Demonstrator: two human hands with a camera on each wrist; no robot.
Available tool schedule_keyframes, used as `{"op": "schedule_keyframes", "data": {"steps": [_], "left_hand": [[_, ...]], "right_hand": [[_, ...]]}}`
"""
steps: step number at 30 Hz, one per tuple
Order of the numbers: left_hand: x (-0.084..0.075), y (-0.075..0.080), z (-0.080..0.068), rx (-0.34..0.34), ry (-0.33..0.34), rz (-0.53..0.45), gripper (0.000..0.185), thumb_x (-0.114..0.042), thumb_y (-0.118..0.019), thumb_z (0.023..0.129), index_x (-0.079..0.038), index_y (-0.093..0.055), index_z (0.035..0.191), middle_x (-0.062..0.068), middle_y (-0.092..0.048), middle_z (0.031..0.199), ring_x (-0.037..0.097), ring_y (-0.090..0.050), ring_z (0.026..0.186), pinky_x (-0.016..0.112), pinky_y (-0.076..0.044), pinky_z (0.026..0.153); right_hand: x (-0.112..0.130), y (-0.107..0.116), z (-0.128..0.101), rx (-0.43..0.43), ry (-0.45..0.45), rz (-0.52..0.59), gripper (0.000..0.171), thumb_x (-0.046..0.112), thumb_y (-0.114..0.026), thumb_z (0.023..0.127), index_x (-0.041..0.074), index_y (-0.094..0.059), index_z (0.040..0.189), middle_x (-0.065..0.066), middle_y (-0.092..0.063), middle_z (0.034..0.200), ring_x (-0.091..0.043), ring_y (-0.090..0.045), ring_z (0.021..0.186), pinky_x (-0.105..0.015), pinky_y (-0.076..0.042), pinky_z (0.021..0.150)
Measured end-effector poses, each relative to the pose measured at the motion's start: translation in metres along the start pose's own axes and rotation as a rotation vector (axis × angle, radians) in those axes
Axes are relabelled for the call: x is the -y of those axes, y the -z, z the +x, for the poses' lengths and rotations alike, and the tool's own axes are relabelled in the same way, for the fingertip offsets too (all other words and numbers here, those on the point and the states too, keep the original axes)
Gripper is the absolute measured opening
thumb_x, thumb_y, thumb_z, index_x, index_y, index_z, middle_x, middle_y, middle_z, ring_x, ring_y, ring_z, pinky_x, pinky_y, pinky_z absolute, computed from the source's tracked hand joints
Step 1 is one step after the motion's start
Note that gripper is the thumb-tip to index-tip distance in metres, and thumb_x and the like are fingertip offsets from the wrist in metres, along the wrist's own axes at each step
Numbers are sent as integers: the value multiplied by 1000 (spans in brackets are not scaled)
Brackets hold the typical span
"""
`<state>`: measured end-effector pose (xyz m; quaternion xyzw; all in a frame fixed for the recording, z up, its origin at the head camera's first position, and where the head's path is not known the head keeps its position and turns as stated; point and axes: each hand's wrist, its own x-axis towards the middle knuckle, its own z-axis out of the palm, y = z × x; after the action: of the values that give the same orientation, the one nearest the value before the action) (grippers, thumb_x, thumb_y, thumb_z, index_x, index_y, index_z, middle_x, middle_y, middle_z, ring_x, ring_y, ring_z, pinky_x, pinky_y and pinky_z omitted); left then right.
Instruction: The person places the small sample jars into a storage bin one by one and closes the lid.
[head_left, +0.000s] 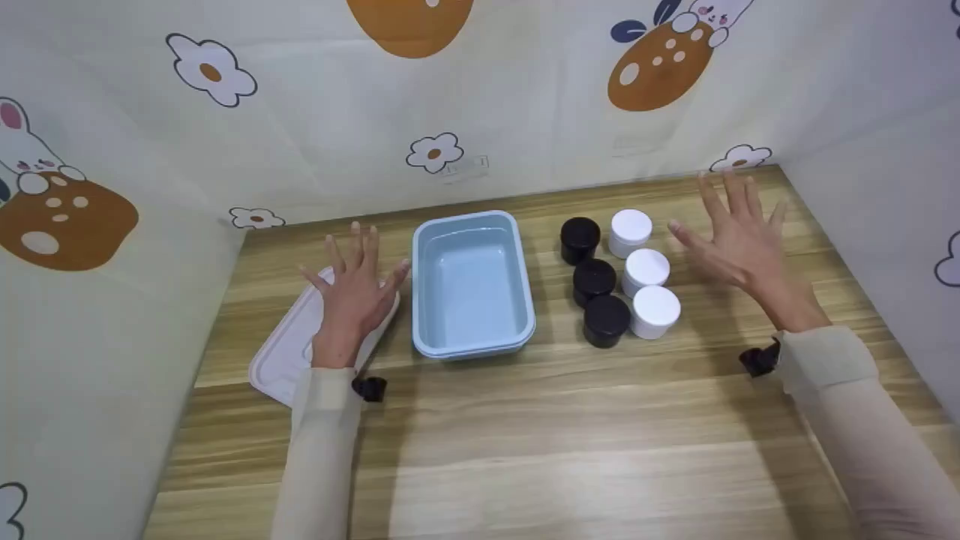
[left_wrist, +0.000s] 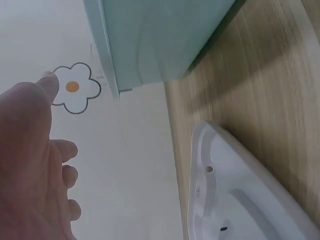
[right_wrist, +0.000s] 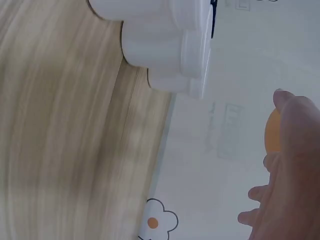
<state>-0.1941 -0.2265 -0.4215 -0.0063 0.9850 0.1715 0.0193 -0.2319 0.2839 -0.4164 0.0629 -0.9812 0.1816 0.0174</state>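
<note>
In the head view my left hand (head_left: 354,296) is spread above a white plastic lid (head_left: 281,364), holding nothing. Just right of it stands a light blue rectangular tub (head_left: 472,300), its open top facing up. My right hand (head_left: 742,240) hovers with fingers splayed to the right of the jars and grips nothing. White-lidded jars (head_left: 647,268) stand in a column closest to that hand, with a column of black jars (head_left: 595,280) beside them. The left wrist view shows the tub's side (left_wrist: 155,40) and the lid's corner (left_wrist: 225,185); the right wrist view shows the white jars (right_wrist: 160,45).
Everything stands on a wood-grain table (head_left: 570,442). A pale curtain (head_left: 315,135) printed with flowers and rabbits closes off the back and both sides. Small black wrist cameras sit at each cuff, such as the left one (head_left: 370,388).
</note>
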Motion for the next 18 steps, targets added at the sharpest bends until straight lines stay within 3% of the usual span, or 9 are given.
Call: {"op": "schedule_keyframes", "data": {"steps": [5, 10, 14, 18], "left_hand": [[-6, -6, -5, 81, 24, -161, 81, -67, -23, 101, -16, -7, 162, 7, 7, 170, 42, 18, 153, 79, 17, 110], [-9, -12, -9, 134, 52, -317, 79, -64, -21, 103, -12, -11, 162, 12, 0, 170, 44, 10, 154, 76, 13, 114], [-11, -17, -10, 163, 63, -481, 77, -60, -21, 104, -9, -14, 161, 13, -8, 169, 36, 0, 157, 59, 1, 126], [-13, -20, -8, 176, 75, -626, 76, -60, -22, 105, -8, -18, 160, 12, -17, 168, 28, -11, 157, 44, -11, 129]], "right_hand": [[5, -8, -14, -22, 35, 138, 86, 65, -41, 98, 22, -3, 162, -15, 2, 170, -46, 3, 154, -76, 13, 114], [7, -19, -23, -56, 52, 331, 83, 53, -52, 98, 24, -9, 162, -15, -9, 169, -47, -10, 154, -74, -3, 118], [5, -30, -30, -77, 62, 508, 81, 41, -60, 97, 20, -17, 162, -20, -19, 165, -46, -19, 151, -73, -16, 117], [4, -39, -39, -74, 63, 672, 75, 30, -62, 99, 11, -22, 159, -21, -26, 161, -43, -26, 148, -64, -26, 117]]}}
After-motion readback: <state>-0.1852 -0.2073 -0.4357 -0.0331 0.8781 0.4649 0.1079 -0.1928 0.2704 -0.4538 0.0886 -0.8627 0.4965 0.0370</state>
